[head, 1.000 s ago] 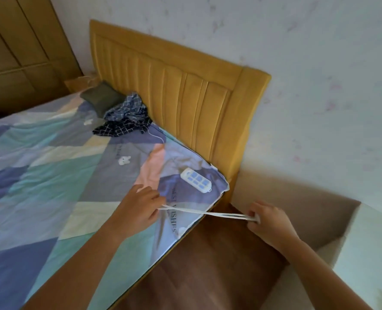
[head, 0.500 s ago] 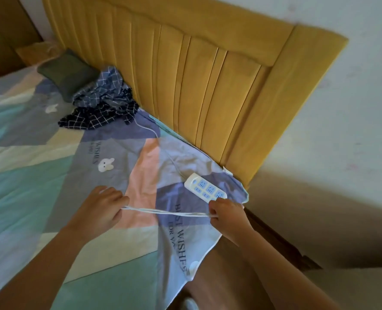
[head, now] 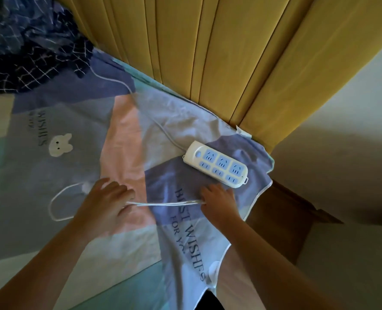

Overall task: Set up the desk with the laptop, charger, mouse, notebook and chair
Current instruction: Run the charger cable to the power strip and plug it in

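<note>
A thin white charger cable (head: 163,204) is stretched between my two hands over the patchwork bedspread (head: 51,130). My left hand (head: 106,203) rests on the bed with its fingers spread, the cable passing under its fingertips. A loop of the cable (head: 55,204) lies to the left of that hand. My right hand (head: 219,201) pinches the other end of the cable. Just beyond my right hand lies a white power strip (head: 217,163) with blue sockets, its own cord (head: 127,88) running up-left toward the clothes.
A yellow padded headboard (head: 208,52) stands behind the bed. Dark checked clothing (head: 29,57) is heaped at the upper left. At the right, the bed's corner gives way to a brown wooden floor (head: 281,220) and a pale wall (head: 353,108).
My view has moved closer to the bed corner. My right hand brought the cable from over the floor onto the bed near the power strip. The left hand's fingers have spread.
</note>
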